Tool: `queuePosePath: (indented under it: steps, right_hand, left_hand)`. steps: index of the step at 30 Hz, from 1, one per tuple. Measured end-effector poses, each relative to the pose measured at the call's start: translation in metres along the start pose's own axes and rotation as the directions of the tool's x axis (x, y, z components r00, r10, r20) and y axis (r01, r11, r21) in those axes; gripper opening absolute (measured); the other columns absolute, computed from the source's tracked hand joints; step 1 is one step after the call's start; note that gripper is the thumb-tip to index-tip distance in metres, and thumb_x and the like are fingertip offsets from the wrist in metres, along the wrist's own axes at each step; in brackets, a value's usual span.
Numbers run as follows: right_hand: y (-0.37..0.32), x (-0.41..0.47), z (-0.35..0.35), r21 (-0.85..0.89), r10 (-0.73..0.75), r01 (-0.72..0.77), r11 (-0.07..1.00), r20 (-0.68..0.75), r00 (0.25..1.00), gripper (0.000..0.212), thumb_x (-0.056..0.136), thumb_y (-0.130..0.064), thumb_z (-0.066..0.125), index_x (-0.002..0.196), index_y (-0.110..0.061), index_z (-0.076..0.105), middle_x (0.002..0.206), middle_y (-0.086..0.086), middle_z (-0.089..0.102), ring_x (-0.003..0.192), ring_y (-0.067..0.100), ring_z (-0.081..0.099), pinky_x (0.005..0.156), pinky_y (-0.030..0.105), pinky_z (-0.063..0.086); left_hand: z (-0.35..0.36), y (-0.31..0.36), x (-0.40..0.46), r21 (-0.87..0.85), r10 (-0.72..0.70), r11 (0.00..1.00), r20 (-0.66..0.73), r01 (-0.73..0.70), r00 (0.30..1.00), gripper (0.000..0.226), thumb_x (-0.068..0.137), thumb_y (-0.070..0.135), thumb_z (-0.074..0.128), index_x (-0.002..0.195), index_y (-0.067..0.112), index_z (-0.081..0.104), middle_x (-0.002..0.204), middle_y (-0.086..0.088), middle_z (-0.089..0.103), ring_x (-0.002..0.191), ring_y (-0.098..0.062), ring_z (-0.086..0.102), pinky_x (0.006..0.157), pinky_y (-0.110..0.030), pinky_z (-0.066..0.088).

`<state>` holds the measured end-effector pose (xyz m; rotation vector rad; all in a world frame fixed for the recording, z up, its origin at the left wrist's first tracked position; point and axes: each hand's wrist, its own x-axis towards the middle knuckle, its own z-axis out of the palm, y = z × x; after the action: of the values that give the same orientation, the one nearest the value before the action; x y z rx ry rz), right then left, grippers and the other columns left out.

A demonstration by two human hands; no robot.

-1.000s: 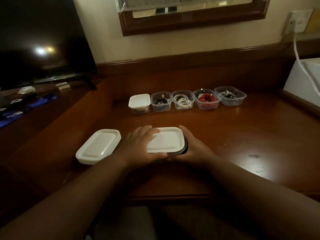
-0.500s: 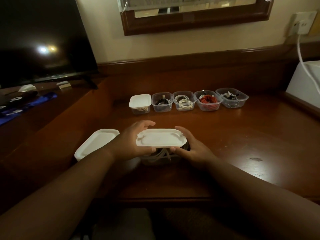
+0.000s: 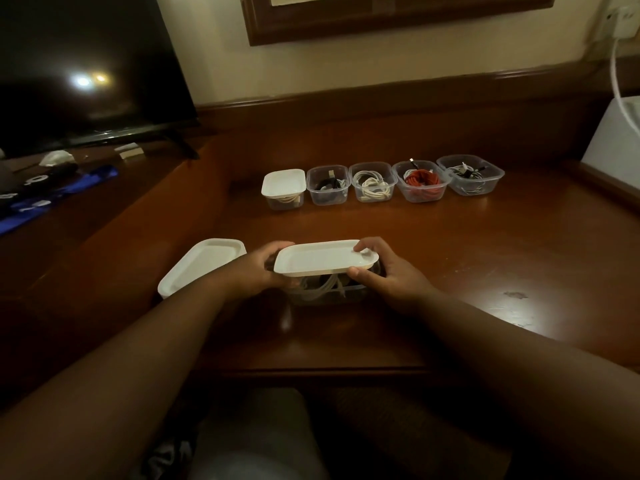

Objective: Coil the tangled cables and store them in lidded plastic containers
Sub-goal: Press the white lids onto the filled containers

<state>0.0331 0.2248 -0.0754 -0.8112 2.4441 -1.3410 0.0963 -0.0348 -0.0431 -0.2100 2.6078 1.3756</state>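
Observation:
A clear plastic container [image 3: 325, 289] with coiled pale cable inside sits on the desk in front of me, capped by a white lid [image 3: 322, 258]. My left hand [image 3: 261, 268] grips its left end, fingers curled over the lid edge. My right hand [image 3: 384, 268] grips its right end, thumb at the front rim and fingertips on the lid. At the back stands a row of small containers: one lidded [image 3: 284, 188], then open ones with a black cable [image 3: 327, 185], a white cable [image 3: 372, 183], a red cable [image 3: 422, 181] and mixed cables [image 3: 471, 174].
A white lid or stack of lids [image 3: 201, 265] lies just left of my left hand. A dark television [image 3: 83, 71] stands at the back left, with blue and white items [image 3: 52, 188] below it. A white appliance [image 3: 616, 133] with a cord is at the right edge.
The lidded container has come up from flat on the desk and moved slightly away from me, its clear side with the cable now showing. Both hands shifted their hold to its ends.

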Motion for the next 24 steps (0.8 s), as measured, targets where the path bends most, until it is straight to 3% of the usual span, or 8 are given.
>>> queuePosePath:
  steps: [4, 7, 11, 15, 16, 18, 21, 24]
  right_hand:
    - [0.001, 0.0, 0.001, 0.007, -0.004, 0.004, 1.0, -0.007, 1.0, 0.04, 0.092, -0.052, 0.057, 0.127, -0.041, 0.039, 0.126, -0.002, 0.048, 0.101, 0.019, 0.056, 0.077, 0.028, 0.048]
    - [0.002, 0.001, 0.001, -0.007, -0.001, 0.0, 1.0, -0.006, 1.0, 0.041, 0.092, -0.051, 0.057, 0.127, -0.041, 0.038, 0.126, -0.003, 0.046, 0.101, 0.019, 0.056, 0.077, 0.028, 0.047]
    - [0.001, 0.0, 0.001, -0.024, -0.004, 0.003, 1.0, -0.011, 1.0, 0.042, 0.092, -0.051, 0.058, 0.128, -0.04, 0.039, 0.126, -0.003, 0.046, 0.098, 0.017, 0.057, 0.079, 0.03, 0.049]
    - [0.002, 0.0, 0.001, -0.034, -0.003, 0.003, 0.999, -0.002, 1.0, 0.045, 0.091, -0.052, 0.06, 0.13, -0.04, 0.039, 0.126, -0.004, 0.046, 0.101, 0.019, 0.058, 0.083, 0.033, 0.052]
    - [0.003, 0.0, 0.001, -0.04, -0.003, 0.003, 0.999, 0.001, 1.0, 0.047, 0.09, -0.052, 0.062, 0.13, -0.041, 0.039, 0.126, -0.005, 0.046, 0.102, 0.019, 0.058, 0.082, 0.031, 0.052]
    - [0.003, 0.001, 0.001, -0.049, -0.005, 0.005, 0.999, 0.005, 1.0, 0.048, 0.088, -0.051, 0.065, 0.128, -0.042, 0.039, 0.128, -0.006, 0.046, 0.102, 0.017, 0.057, 0.08, 0.028, 0.052]
    - [0.003, 0.001, 0.001, -0.054, -0.002, 0.003, 0.999, 0.015, 1.0, 0.052, 0.087, -0.05, 0.068, 0.129, -0.041, 0.038, 0.133, -0.005, 0.044, 0.106, 0.018, 0.054, 0.079, 0.025, 0.05]
    - [0.001, 0.001, 0.001, -0.062, 0.005, -0.004, 0.998, 0.014, 1.0, 0.057, 0.084, -0.049, 0.071, 0.131, -0.039, 0.038, 0.138, -0.004, 0.043, 0.109, 0.018, 0.051, 0.076, 0.021, 0.048]
  left_hand:
    - [-0.001, 0.008, 0.003, 0.083, -0.007, 0.997, 0.033, 0.004, 0.999, 0.077, 0.078, 0.011, 0.082, 0.139, 0.035, 0.041, 0.127, 0.01, 0.053, 0.117, -0.012, 0.048, 0.08, -0.017, 0.044]
    - [0.002, 0.01, 0.004, 0.139, 0.017, 0.99, 0.0, -0.017, 1.0, 0.075, 0.078, 0.016, 0.083, 0.138, 0.033, 0.042, 0.125, 0.01, 0.054, 0.115, -0.011, 0.05, 0.078, -0.016, 0.044]
    - [0.003, 0.004, 0.002, 0.024, 0.01, 1.0, -0.031, -0.009, 0.999, 0.074, 0.079, 0.012, 0.081, 0.141, 0.032, 0.044, 0.123, 0.012, 0.055, 0.118, -0.011, 0.051, 0.08, -0.015, 0.048]
    - [-0.006, 0.001, -0.006, -0.155, -0.004, 0.988, -0.026, -0.001, 1.0, 0.061, 0.089, -0.001, 0.065, 0.142, 0.026, 0.048, 0.119, 0.018, 0.058, 0.094, 0.008, 0.061, 0.063, -0.006, 0.049]
    - [-0.008, 0.002, -0.009, -0.17, 0.0, 0.985, -0.032, -0.006, 0.999, 0.057, 0.092, -0.005, 0.056, 0.141, 0.023, 0.05, 0.124, 0.014, 0.059, 0.091, 0.011, 0.063, 0.063, -0.006, 0.049]
    - [-0.009, 0.004, -0.014, -0.167, 0.029, 0.985, -0.024, -0.033, 0.999, 0.058, 0.09, -0.005, 0.048, 0.142, 0.02, 0.049, 0.134, 0.007, 0.058, 0.102, 0.006, 0.063, 0.071, -0.008, 0.05]
    - [-0.009, 0.004, -0.013, 0.021, 0.066, 0.998, 0.025, -0.067, 0.998, 0.071, 0.08, 0.028, 0.068, 0.146, 0.026, 0.045, 0.14, 0.009, 0.052, 0.127, -0.01, 0.052, 0.095, -0.02, 0.044]
    - [-0.006, 0.007, -0.009, 0.23, 0.064, 0.972, -0.048, -0.052, 0.997, 0.084, 0.078, 0.045, 0.08, 0.149, 0.034, 0.037, 0.147, 0.01, 0.044, 0.127, -0.009, 0.043, 0.1, -0.028, 0.041]
